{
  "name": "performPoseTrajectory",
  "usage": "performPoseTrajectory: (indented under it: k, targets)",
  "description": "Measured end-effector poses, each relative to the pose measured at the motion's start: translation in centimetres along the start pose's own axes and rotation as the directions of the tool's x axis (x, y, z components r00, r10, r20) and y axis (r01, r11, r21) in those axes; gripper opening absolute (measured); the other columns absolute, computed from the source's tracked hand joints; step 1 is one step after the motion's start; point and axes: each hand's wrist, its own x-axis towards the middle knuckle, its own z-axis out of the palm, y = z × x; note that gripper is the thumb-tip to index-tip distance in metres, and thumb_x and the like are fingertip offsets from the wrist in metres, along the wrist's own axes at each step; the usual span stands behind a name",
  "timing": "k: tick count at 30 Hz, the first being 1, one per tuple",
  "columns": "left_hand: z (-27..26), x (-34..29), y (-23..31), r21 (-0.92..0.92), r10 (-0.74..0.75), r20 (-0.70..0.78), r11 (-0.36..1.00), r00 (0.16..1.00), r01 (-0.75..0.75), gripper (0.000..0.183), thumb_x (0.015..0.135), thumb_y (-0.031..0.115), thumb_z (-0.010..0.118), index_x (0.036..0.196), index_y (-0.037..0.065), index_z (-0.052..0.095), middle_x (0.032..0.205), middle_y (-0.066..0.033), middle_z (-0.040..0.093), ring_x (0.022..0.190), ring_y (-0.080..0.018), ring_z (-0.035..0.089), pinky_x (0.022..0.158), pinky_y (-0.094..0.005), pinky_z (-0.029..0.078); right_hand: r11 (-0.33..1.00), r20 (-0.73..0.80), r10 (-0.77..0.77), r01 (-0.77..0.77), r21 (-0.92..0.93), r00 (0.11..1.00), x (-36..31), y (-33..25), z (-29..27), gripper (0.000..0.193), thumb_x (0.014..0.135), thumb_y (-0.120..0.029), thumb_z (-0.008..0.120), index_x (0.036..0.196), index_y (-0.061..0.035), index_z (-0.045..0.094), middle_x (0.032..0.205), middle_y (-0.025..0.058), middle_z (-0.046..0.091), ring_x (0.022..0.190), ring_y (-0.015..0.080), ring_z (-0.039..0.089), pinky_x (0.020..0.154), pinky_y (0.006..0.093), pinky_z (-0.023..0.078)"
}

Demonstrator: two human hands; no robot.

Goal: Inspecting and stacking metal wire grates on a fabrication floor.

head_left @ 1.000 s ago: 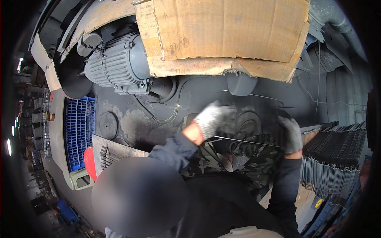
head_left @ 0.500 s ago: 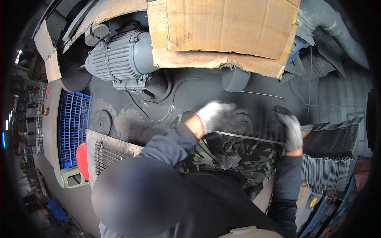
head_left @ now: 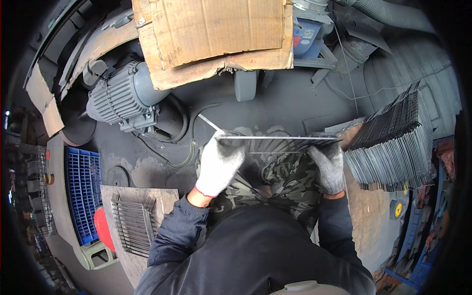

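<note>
My left hand (head_left: 219, 164), in a white work glove with a red cuff, is closed on one end of a thin metal frame (head_left: 275, 138). My right hand (head_left: 329, 169), gloved the same way with darkened fingertips, grips the other end. The frame's long bar lies level between the hands above my lap. A short leg of it juts up and left past my left fingers, and a second thin bar shows just below the long one. The fingertips of both hands are partly hidden. Nearest my right hand stands a tight stack of similar dark metal frames (head_left: 393, 147).
On a board (head_left: 164, 196) at the left lie several more metal frames (head_left: 132, 223). A grey electric motor (head_left: 118, 96) stands at the far left, near a cardboard sheet (head_left: 221, 29). A blue plastic crate (head_left: 83, 194) is farther left. A grey duct hose (head_left: 393, 14) runs across the far right.
The hands were blurred and higher, the right one with fingers spread. Now both hold the frame level, closer to my body. The view has shifted, showing more of the left board and right stack.
</note>
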Motion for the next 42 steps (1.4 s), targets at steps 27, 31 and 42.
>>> performPoseTrajectory:
  k: [27,31,42]
  targets:
    - [-3.5,-0.6,-4.7,-0.089,0.198,-0.25,0.97,0.948,-0.226,0.02,0.084,-0.011,0.073,0.099,0.0,0.065,0.111,-0.0133,0.072,0.106,-0.021,0.069,0.094,-0.0331,0.055,0.977,0.234,-0.01,-0.04,0.209,0.972,2.0,4.1,5.9,0.025,0.096,0.007,0.073,0.12,-0.0005,0.07,0.119,0.0082,0.075,0.109,0.0169,0.071,0.099,0.0324,0.058]
    - [-3.8,1.3,-6.0,0.119,0.011,-0.237,0.993,0.971,0.018,0.016,0.085,-0.005,0.073,0.095,0.002,0.063,0.085,-0.0017,0.066,0.079,-0.0106,0.062,0.075,-0.0274,0.053,1.0,0.146,-0.012,0.015,-0.016,0.989,4.7,7.1,6.8,0.015,0.098,-0.006,0.076,0.112,-0.001,0.071,0.105,0.0042,0.074,0.093,0.0125,0.065,0.084,0.0306,0.053]
    - [-1.5,6.1,-8.7,-0.199,-0.362,-0.008,0.914,0.932,0.353,0.021,0.086,0.003,0.068,0.106,-0.001,0.067,0.087,-0.0081,0.072,0.072,-0.0177,0.069,0.063,-0.0327,0.056,0.951,-0.004,0.238,-0.234,-0.203,0.971,11.8,10.4,5.6,0.038,0.094,-0.027,0.083,0.106,0.0075,0.073,0.092,0.0085,0.073,0.083,0.0167,0.063,0.076,0.036,0.052]
